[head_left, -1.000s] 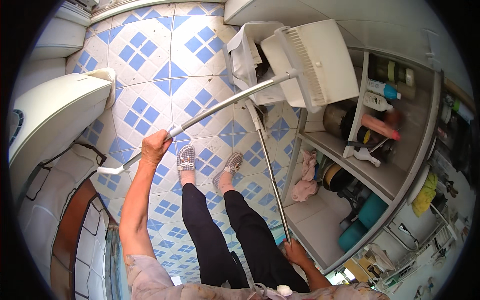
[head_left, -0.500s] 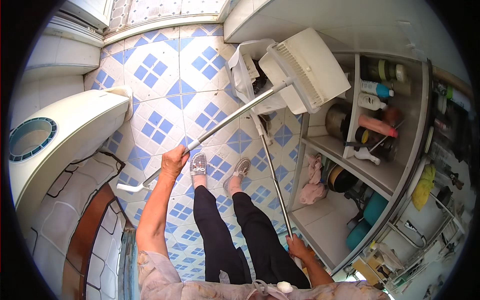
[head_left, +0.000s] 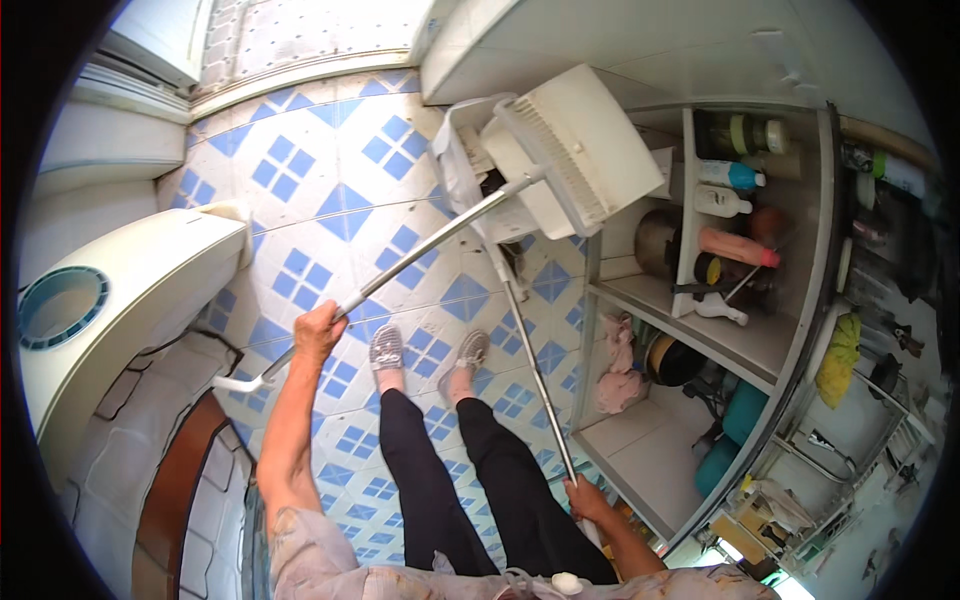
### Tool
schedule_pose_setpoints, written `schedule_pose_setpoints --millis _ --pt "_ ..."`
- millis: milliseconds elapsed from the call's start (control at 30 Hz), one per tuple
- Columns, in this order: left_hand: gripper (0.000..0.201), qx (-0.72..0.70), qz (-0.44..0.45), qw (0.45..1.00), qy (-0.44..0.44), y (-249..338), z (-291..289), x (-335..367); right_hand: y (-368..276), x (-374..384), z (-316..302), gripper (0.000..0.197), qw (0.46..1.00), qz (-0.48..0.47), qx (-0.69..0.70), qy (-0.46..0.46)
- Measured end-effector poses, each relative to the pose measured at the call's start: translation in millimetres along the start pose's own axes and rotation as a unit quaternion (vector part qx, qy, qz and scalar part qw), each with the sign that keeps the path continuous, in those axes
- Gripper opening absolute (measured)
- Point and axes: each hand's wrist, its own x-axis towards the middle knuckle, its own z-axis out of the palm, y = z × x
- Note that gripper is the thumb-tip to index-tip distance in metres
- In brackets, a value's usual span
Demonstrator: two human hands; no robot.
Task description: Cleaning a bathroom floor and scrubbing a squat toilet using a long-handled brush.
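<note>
My left hand (head_left: 318, 330) is closed round the metal handle of a white long-handled dustpan (head_left: 590, 130). The handle (head_left: 430, 240) slants up to the right, and its white hooked end (head_left: 238, 384) sticks out past my wrist. Above a bin lined with a white bag (head_left: 455, 150), the toothed dustpan is tilted and covers part of the opening. Low on the right, my right hand (head_left: 590, 500) grips a second long metal pole (head_left: 540, 380), like a broom handle. Its white far end (head_left: 495, 262) runs up by the bin, and the head is hidden there.
To the right stands an open cabinet (head_left: 700, 330) with bottles, a pan and a pink cloth (head_left: 620, 365). A cream appliance (head_left: 140, 270) with a round blue-rimmed opening is on the left. A doorway sill (head_left: 300, 80) lies ahead. My shoes (head_left: 387, 350) are on blue-and-white tiles.
The whole view has shifted slightly, so most things sit a little farther left. Both hands keep their grips, and the dustpan stays tilted over the bin.
</note>
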Motion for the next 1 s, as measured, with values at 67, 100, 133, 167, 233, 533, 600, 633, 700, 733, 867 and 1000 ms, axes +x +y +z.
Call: schedule_pose_setpoints --millis 67,100,133,167,233,533,600,633,700,733,867,1000 --pt "0.02 -0.013 -0.028 0.999 0.011 4.9 6.5 6.1 6.0 1.0 8.1 0.026 0.999 -0.03 0.013 0.0" --pt "0.021 -0.007 -0.026 0.999 0.02 2.8 18.3 11.3 7.8 5.2 5.8 0.027 0.999 -0.038 0.017 0.008" --pt "0.021 -0.017 -0.03 0.999 0.02 1.9 27.0 10.4 11.1 10.4 3.4 0.027 0.999 -0.046 0.021 0.016" --pt "0.021 -0.027 -0.037 0.999 0.021 0.1 33.6 8.3 27.5 18.4 7.9 0.03 0.999 -0.033 -0.032 0.008" --pt "0.022 -0.02 -0.059 0.998 0.007 -6.4 27.6 1.7 -6.1 4.6 5.7 0.03 1.0 -0.021 -0.008 -0.006" --pt "0.021 -0.035 -0.076 0.996 -0.031 -26.1 57.5 -18.0 -3.4 -2.0 2.2 0.032 1.0 -0.018 -0.017 0.014" --pt "0.021 -0.056 -0.078 0.995 -0.033 -36.5 59.2 -5.1 -15.8 -0.9 -1.6 0.03 1.0 -0.016 -0.023 0.007" --pt "0.02 -0.048 -0.057 0.997 -0.019 -32.6 56.7 1.8 -20.0 -5.8 -4.4 0.03 1.0 -0.009 -0.006 -0.002" --pt "0.019 -0.06 -0.058 0.996 -0.026 -24.1 53.9 10.3 -7.2 -1.7 -3.5 0.03 1.0 -0.014 -0.009 0.005" --pt "0.018 -0.069 -0.057 0.995 -0.032 -22.2 53.8 12.4 -1.1 1.8 -2.9 0.029 1.0 -0.023 -0.01 0.01" --pt "0.017 -0.097 -0.049 0.993 -0.044 -27.7 60.1 5.6 3.6 6.1 -0.6 0.028 0.999 -0.029 -0.02 0.01" --pt "0.017 -0.091 -0.041 0.995 -0.026 -26.7 65.9 5.7 -8.9 2.1 1.5 0.024 1.0 -0.006 -0.021 0.008"
